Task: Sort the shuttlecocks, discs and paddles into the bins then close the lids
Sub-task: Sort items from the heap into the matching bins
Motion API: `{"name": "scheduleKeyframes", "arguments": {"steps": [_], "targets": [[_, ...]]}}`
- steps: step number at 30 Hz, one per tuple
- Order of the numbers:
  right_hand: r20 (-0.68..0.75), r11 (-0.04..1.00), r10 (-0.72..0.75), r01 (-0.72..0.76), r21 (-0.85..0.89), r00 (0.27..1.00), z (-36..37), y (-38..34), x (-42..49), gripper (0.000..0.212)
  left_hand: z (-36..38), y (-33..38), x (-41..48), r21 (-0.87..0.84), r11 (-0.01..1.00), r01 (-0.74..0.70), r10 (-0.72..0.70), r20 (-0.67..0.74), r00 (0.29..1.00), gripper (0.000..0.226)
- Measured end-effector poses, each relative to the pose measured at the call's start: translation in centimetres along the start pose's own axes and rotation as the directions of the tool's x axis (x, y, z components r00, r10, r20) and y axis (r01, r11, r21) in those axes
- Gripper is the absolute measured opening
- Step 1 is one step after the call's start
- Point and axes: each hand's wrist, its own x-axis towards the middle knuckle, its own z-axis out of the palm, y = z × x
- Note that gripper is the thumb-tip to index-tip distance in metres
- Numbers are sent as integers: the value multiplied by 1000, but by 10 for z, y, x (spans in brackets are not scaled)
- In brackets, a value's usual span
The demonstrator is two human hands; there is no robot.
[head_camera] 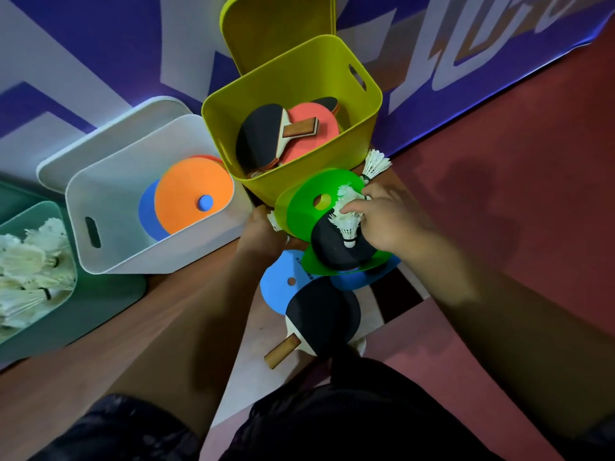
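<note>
We see three bins: the yellow-green bin (289, 181) just beyond both sets of fingers, the white bin (109, 207) left of the left fingers, and the teal bin (50, 207) farther left. Two lids, the yellow-green lid (276, 31) and the white lid (109, 128), lean behind their bins, well beyond the fingers. We count five paddles with black or red faces and wooden handles. Three lie in the yellow-green bin, one black paddle (339, 254) lies under the right fingers, and another (322, 314) lies nearer us. An orange disc (189, 194) and a blue disc (148, 214) lean in the white bin. At least four loose discs, green (309, 191), yellow-green and two blue, are stacked beneath the fingers. White feathered shuttlecocks (20, 261) heap the teal bin, too many to count, and four lie loose. Our right hand (389, 217) pinches one loose shuttlecock (346, 224) standing on the black paddle. Our left hand (263, 232) reaches the pile's left edge with its fingers hidden, so we cannot tell their state.
</note>
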Motion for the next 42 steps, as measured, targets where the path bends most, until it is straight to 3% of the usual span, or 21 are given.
{"name": "scheduleKeyframes", "arguments": {"steps": [5,11,14,18,21,28,37,42], "targets": [[43,990,-31,37,-134,999,-10,3,3,57,10,-7,-6,188,982,23,-17,-34,999,46],[-182,992,14,-36,-120,983,-15,5,-1,50,6,-37,-24,174,983,51,-38,-76,996,12],[-264,999,-7,-7,-50,965,-19,-6,-2,38,-3,-55,-37,154,988,21,-7,-89,996,17],[-238,998,-56,50,-30,970,-16,-39,-10,22,-20,-68,-59,99,995,7,7,-133,991,29],[-255,983,-165,180,36,953,2,-68,-16,14,-34,-73,-78,46,999,28,-19,-169,985,20],[-125,912,-377,391,120,918,55,-151,-30,12,-84,-106,-126,-81,993,91,-112,-326,939,17],[-34,889,-417,416,189,908,131,-261,-45,14,-150,-191,-198,-290,941,172,-282,-401,871,11],[-70,851,-484,487,197,873,149,-339,-50,17,-181,-245,-230,-413,895,170,-358,-438,824,9]]}}
